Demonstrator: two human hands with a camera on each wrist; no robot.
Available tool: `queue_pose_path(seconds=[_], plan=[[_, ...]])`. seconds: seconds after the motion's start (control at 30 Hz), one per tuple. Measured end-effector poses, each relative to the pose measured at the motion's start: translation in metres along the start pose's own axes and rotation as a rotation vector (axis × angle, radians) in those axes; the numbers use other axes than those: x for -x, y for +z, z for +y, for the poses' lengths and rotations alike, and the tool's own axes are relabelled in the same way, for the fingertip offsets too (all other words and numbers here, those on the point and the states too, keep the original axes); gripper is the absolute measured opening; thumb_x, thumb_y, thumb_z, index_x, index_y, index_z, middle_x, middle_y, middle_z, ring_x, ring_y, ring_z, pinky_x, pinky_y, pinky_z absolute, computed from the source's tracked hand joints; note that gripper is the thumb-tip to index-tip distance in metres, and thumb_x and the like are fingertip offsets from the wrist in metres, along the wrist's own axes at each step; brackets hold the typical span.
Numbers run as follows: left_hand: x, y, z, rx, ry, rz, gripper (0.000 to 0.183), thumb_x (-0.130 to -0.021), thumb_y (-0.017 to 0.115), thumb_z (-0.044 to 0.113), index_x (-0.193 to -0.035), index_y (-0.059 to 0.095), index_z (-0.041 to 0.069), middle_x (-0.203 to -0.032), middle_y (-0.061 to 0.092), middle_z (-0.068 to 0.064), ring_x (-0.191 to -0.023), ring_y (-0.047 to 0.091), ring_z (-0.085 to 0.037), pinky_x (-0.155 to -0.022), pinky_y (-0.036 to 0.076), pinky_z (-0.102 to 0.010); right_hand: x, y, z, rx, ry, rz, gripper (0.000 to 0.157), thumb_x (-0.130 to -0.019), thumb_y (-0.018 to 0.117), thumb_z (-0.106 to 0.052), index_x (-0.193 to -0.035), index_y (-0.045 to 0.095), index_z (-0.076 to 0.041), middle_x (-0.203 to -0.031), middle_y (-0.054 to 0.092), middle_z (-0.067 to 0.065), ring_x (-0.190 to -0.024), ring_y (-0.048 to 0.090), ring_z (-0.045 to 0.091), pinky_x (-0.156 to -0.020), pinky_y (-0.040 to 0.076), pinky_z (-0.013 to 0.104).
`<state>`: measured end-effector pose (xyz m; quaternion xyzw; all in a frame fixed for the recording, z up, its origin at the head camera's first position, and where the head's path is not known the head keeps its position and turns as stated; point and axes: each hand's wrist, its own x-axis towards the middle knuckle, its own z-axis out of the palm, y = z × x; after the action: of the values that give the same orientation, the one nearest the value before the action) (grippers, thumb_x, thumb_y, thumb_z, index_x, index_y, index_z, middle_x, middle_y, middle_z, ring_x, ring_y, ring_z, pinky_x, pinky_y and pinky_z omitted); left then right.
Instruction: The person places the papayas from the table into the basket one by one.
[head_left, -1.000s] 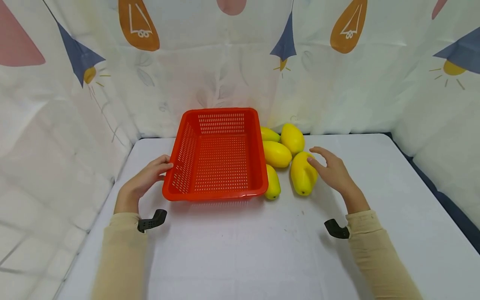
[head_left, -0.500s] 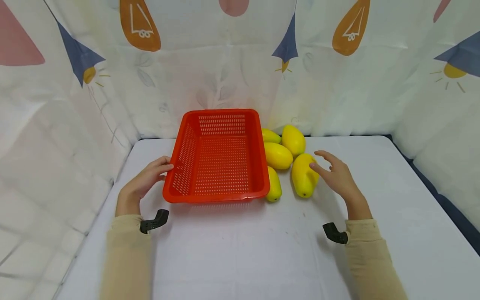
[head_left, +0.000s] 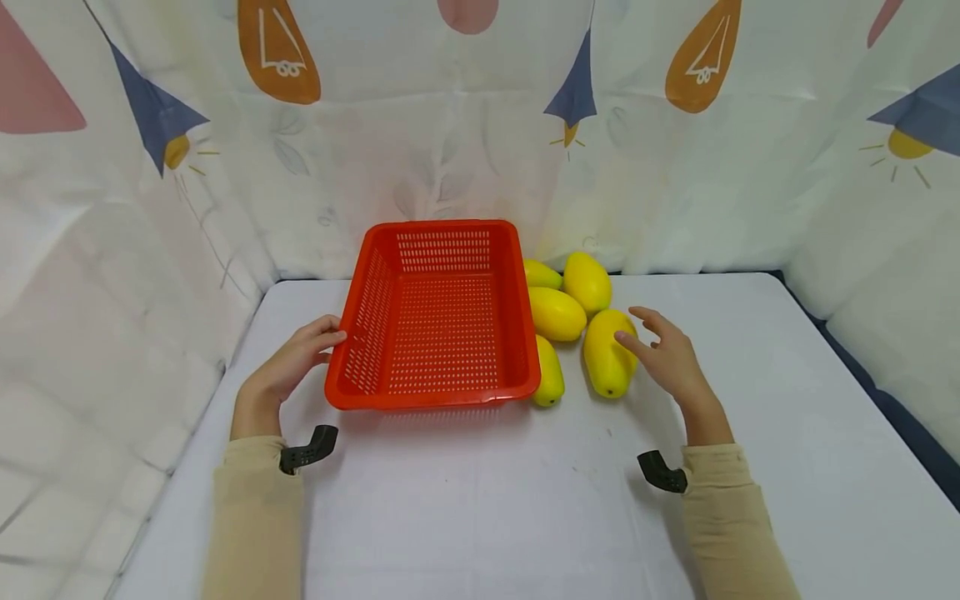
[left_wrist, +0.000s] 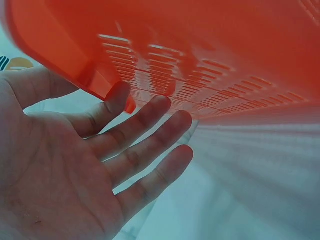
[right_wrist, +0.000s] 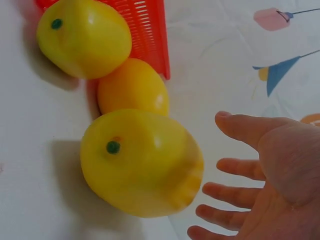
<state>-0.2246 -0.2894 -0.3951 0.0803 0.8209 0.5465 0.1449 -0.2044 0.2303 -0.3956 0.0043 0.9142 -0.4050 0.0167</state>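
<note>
Left hand (head_left: 295, 357) pinches the basket's rim (head_left: 431, 400); right hand (head_left: 670, 357) spread wide, holding nothing, just beside a fruit (head_left: 608, 362).
At the basket's 3 o'clock on the tabletop (head_left: 480, 517), this fruit's long axis runs 12 to 6, green-dotted end toward 6.

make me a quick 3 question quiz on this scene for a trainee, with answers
1. Pick one: the left hand holds
a) a cup
b) the red basket by its rim
c) a spoon

2. True or false: the right hand is open beside a yellow fruit.

3. Count: how many yellow fruits show in the head view?

Key: 1 b; 2 true; 3 five.
</note>
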Motion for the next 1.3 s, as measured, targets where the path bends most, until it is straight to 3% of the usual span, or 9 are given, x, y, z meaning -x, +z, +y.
queue_pose_path(seconds=[0.27, 0.57, 0.93, 1.3], plan=[[0.0, 0.0, -0.002, 0.021, 0.021, 0.003, 0.038, -0.103, 0.039, 0.035, -0.118, 0.045, 0.001, -0.109, 0.052, 0.003, -0.109, 0.048, -0.009, -0.098, 0.039, -0.039, -0.007, 0.009, 0.001, -0.012, 0.003, 0.034, 0.076, -0.091, 0.058, -0.052, -0.15, 0.031, -0.011, -0.156, 0.032, 0.016, -0.14, 0.031, 0.041, -0.111, 0.031, 0.058], [-0.003, 0.001, -0.004, 0.027, 0.017, 0.008, 0.038, -0.103, 0.038, 0.035, -0.118, 0.045, 0.0, -0.108, 0.052, 0.003, -0.11, 0.048, -0.009, -0.097, 0.039, -0.038, -0.008, 0.018, 0.001, -0.008, 0.056, 0.008, 0.082, -0.089, 0.06, -0.055, -0.152, 0.026, -0.015, -0.158, 0.027, 0.016, -0.141, 0.028, 0.042, -0.11, 0.03, 0.061], [-0.001, 0.0, -0.005, 0.014, 0.012, 0.011, 0.038, -0.103, 0.038, 0.036, -0.118, 0.045, 0.001, -0.109, 0.052, 0.002, -0.11, 0.048, -0.01, -0.097, 0.039, -0.037, -0.009, 0.022, 0.0, -0.015, 0.067, 0.02, 0.079, -0.089, 0.064, -0.044, -0.151, 0.027, -0.013, -0.157, 0.027, 0.018, -0.14, 0.03, 0.044, -0.11, 0.03, 0.061], [0.0, 0.001, -0.003, 0.008, 0.002, 0.009, 0.039, -0.103, 0.038, 0.037, -0.12, 0.045, 0.002, -0.109, 0.052, 0.003, -0.11, 0.048, -0.009, -0.098, 0.037, -0.039, -0.007, 0.021, 0.002, -0.041, 0.086, 0.003, 0.078, -0.09, 0.062, -0.047, -0.152, 0.025, -0.017, -0.157, 0.027, 0.017, -0.133, 0.037, 0.044, -0.108, 0.034, 0.059]])
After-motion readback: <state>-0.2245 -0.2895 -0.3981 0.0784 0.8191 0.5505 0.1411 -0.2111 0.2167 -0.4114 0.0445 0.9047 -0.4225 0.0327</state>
